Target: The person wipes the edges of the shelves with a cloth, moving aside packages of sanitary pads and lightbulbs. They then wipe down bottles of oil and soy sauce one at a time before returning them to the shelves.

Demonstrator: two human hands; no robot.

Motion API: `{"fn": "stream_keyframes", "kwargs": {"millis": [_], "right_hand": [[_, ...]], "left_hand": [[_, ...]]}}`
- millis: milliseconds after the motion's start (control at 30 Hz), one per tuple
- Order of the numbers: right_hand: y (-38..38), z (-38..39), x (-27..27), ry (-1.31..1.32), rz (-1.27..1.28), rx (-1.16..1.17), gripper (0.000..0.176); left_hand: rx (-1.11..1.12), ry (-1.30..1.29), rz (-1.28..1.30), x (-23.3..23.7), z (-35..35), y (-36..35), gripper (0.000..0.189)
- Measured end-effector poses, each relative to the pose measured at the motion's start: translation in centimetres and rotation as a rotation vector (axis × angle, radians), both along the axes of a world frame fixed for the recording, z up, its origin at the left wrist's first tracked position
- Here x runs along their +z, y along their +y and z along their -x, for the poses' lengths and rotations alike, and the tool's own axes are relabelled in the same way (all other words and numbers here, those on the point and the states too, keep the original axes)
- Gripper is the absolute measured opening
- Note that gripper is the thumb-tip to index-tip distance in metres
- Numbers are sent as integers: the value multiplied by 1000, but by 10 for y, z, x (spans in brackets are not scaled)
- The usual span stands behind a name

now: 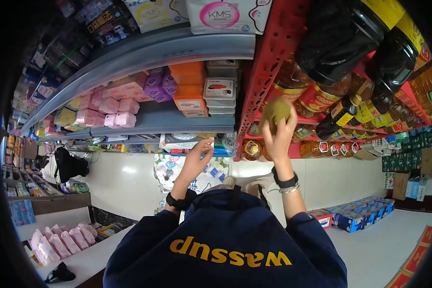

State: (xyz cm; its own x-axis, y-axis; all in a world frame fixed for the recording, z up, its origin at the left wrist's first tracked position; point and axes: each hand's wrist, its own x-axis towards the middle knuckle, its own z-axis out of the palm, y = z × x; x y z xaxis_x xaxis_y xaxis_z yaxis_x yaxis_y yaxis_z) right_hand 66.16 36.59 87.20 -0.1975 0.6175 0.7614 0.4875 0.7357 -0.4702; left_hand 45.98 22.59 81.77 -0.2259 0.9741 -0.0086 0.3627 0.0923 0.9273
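Note:
My right hand (279,138) is raised in front of the red shelf rack, its fingers closed on a bunched olive-green cloth (275,111), which is a little blurred. Just behind the cloth stand large bottles of cooking oil (317,100) with red and yellow labels. My left hand (197,157) hangs below the edge of the grey shelf (177,128), fingers loosely bent and apart, with nothing in them. Above it on that shelf are orange boxes (189,98) and a stack of clear-lidded containers (220,93).
Dark bottles (341,115) crowd the right rack. Pink tissue packs (120,113) line the left shelf. Blue cartons (362,213) sit at the right, and pink packs (62,242) rest on a low white surface at left. A person in black (67,163) is farther down the aisle.

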Motion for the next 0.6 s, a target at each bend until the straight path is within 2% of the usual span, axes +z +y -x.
{"fn": "stream_keyframes", "kwargs": {"millis": [100, 167, 200, 233, 300, 433, 533, 600], "right_hand": [[25, 26, 52, -43, -383, -49, 26], [46, 49, 62, -47, -419, -101, 42], [55, 63, 61, 35, -339, -119, 33], [63, 75, 45, 124, -323, -162, 46], [71, 89, 7, 252, -214, -199, 58], [59, 82, -53, 14, -114, -250, 55], [39, 68, -71, 27, -90, -166, 48], [26, 58, -70, 75, 45, -69, 40]], "left_hand": [[6, -20, -65, 21, -8, 10, 26], [-17, -73, -76, 27, -14, 15, 25], [-37, -115, -62, 26, -16, 17, 25], [-27, -161, -89, 23, -19, 19, 24], [19, -164, -126, 29, -25, 25, 25], [49, -117, -187, 24, -25, 39, 31], [57, -165, -212, 34, -25, 46, 34], [57, -132, -249, 42, -23, 49, 35]]}}
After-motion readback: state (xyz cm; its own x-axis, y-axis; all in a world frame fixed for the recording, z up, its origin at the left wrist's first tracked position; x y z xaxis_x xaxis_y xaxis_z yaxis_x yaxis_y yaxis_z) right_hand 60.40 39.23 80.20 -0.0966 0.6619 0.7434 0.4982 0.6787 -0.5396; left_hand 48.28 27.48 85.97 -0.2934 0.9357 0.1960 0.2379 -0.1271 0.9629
